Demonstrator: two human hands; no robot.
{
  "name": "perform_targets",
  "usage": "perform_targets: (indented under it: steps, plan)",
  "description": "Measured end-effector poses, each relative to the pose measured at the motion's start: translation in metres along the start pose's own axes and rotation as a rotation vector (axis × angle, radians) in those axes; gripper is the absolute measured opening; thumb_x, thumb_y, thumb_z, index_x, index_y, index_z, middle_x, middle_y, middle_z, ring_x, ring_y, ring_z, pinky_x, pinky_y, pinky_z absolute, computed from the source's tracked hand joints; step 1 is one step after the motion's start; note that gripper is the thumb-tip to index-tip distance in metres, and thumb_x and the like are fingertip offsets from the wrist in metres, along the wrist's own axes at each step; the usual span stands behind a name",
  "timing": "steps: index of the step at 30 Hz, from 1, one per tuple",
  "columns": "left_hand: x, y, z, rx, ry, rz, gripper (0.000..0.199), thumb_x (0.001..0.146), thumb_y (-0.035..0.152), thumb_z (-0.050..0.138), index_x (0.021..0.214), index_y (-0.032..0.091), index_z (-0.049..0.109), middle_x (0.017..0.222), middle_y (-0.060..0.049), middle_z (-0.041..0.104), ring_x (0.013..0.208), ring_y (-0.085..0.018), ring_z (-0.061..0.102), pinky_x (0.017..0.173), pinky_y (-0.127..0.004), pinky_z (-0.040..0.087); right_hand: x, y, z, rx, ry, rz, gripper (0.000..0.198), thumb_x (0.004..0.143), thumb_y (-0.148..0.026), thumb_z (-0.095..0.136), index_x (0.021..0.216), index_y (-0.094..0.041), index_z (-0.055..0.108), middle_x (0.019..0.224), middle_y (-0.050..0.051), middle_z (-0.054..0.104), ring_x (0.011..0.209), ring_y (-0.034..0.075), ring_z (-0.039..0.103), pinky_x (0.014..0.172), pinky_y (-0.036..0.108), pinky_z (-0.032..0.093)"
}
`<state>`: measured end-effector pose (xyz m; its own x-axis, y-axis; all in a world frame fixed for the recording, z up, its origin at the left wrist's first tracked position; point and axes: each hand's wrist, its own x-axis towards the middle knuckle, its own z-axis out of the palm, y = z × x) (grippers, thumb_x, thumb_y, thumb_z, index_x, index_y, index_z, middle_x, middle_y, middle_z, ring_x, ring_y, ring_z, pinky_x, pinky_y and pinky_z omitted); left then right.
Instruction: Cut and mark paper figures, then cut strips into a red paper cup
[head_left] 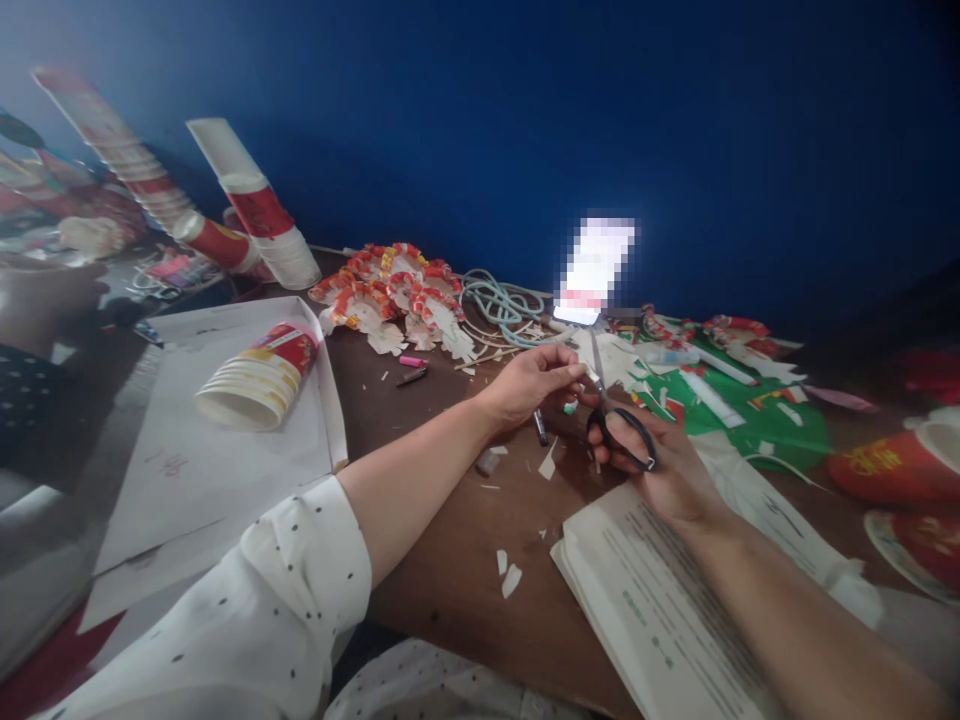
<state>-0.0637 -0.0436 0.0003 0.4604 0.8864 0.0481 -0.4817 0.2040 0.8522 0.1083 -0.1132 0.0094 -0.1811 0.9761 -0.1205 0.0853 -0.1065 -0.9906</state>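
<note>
My left hand (pixel 529 385) is closed in a pinch on a small white piece of paper (pixel 592 376) above the brown table. Right beside it, my right hand (pixel 667 465) has its fingers through the black handles of a pair of scissors (pixel 641 436). The blades point away from me and lie close to the fingertips of my left hand. Whether the blades touch the paper I cannot tell. Under my hands are white paper scraps (pixel 548 460) and a dark marker-like stick (pixel 540 428). My left fingers partly hide the paper piece.
Stacked paper cups (pixel 281 350) lie on a white box lid (pixel 172 400) at left. Red-and-white paper cutouts (pixel 405 290) are heaped behind, near a coiled pale cord (pixel 502 310) and a lit phone (pixel 592 270). A green sheet (pixel 787 430) and printed papers (pixel 637 590) lie at right.
</note>
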Motion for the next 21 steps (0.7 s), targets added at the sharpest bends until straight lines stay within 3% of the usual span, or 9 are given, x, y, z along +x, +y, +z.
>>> perform_targets:
  steps: [8, 21]
  plan:
    - [-0.0013, 0.0033, -0.0007, 0.069, 0.002, 0.001, 0.028, 0.075, 0.03, 0.071, 0.081, 0.015, 0.049, 0.068, 0.003, 0.055, 0.062, -0.007, 0.057, 0.064, -0.023, 0.046, 0.0011, 0.0005, -0.002, -0.044, -0.017, -0.012, 0.03, 0.081, -0.046, 0.064, 0.103, -0.028, 0.07, 0.081, 0.002, 0.063, 0.066, 0.014, 0.057, 0.05, 0.025, 0.04]
    - [-0.0005, 0.0034, -0.0013, 0.102, 0.025, -0.002, 0.022, 0.079, 0.026, 0.067, 0.08, 0.015, 0.049, 0.069, 0.001, 0.058, 0.062, -0.007, 0.057, 0.062, -0.021, 0.044, 0.0002, 0.0028, -0.0006, 0.022, -0.035, 0.013, 0.033, 0.081, -0.046, 0.063, 0.107, -0.027, 0.068, 0.085, 0.002, 0.064, 0.068, 0.013, 0.057, 0.051, 0.023, 0.039]
